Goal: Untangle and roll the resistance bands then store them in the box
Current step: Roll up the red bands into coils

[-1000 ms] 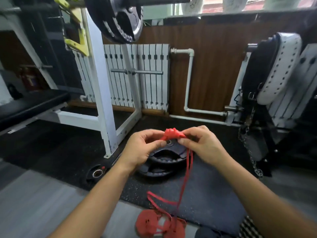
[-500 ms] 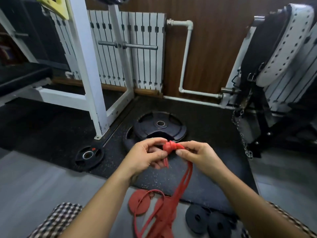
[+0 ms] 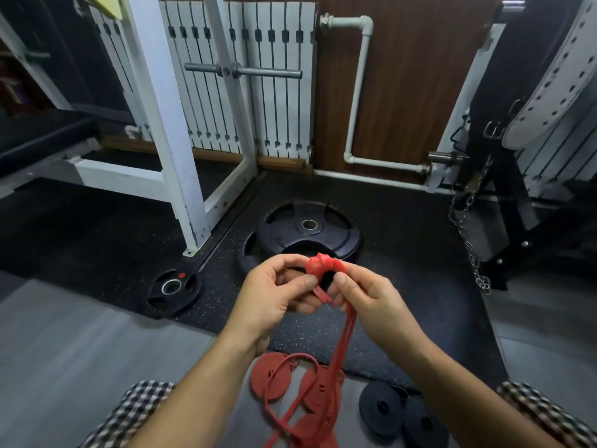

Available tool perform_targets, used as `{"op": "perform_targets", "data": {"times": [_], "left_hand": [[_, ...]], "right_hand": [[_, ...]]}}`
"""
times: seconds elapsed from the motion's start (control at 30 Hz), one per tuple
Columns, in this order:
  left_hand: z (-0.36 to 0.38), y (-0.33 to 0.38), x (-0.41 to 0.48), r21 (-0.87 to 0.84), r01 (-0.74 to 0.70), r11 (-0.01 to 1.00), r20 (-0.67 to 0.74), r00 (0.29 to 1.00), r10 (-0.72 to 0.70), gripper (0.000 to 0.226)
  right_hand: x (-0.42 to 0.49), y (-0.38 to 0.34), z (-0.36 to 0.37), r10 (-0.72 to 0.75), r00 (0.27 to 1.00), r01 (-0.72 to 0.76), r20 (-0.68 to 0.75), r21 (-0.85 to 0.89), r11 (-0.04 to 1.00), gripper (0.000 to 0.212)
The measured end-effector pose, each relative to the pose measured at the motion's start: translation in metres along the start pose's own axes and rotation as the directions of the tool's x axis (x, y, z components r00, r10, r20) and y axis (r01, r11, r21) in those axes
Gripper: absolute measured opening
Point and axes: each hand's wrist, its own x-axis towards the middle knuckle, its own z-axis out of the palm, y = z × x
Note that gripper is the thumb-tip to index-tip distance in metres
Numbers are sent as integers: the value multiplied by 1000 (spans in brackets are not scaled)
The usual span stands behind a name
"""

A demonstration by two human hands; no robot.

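A red resistance band (image 3: 326, 265) is bunched into a knot between my two hands, above the black rubber mat. My left hand (image 3: 274, 295) pinches the knot's left side with thumb and fingers. My right hand (image 3: 368, 294) pinches its right side. From the knot two red strands (image 3: 344, 344) hang down to the floor, where they trail in loose loops over rolled red bands (image 3: 271, 378). Two rolled black bands (image 3: 400, 412) lie to the right of the red ones. No box is in view.
Stacked black weight plates (image 3: 308, 226) lie on the mat just beyond my hands, a smaller plate (image 3: 172, 291) to the left. A white rack post (image 3: 181, 176) stands at left, a chain (image 3: 468, 240) and dark bench at right. My checked-trousered knees (image 3: 135, 412) frame the bottom.
The camera has tilted down, bringing the rolled bands on the floor into view. My hands have stayed on the red knot, working it closer together and lower.
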Motion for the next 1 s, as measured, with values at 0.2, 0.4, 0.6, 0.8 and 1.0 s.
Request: {"op": "perform_targets", "data": {"times": [0.2, 0.4, 0.6, 0.8, 1.0], "left_hand": [[5, -3, -5, -15, 97, 995, 118, 988, -95, 34], [9, 0, -6, -37, 67, 997, 101, 993, -63, 28], [14, -5, -6, -89, 53, 995, 29, 998, -51, 27], [5, 3, -4, 27, 147, 989, 178, 973, -150, 25], [5, -4, -4, 291, 112, 950, 107, 983, -149, 19]], "right_hand": [[-3, -6, 0, -15, 1000, 16, 11, -64, 998, 28], [-6, -6, -13, 53, 998, -52, -18, 37, 998, 17], [-13, -6, -9, 39, 999, -42, 34, 95, 995, 30], [-10, 0, -16, 60, 998, -60, 18, 10, 998, 39], [-14, -6, -19, -15, 993, 66, 115, -450, 890, 31]]}}
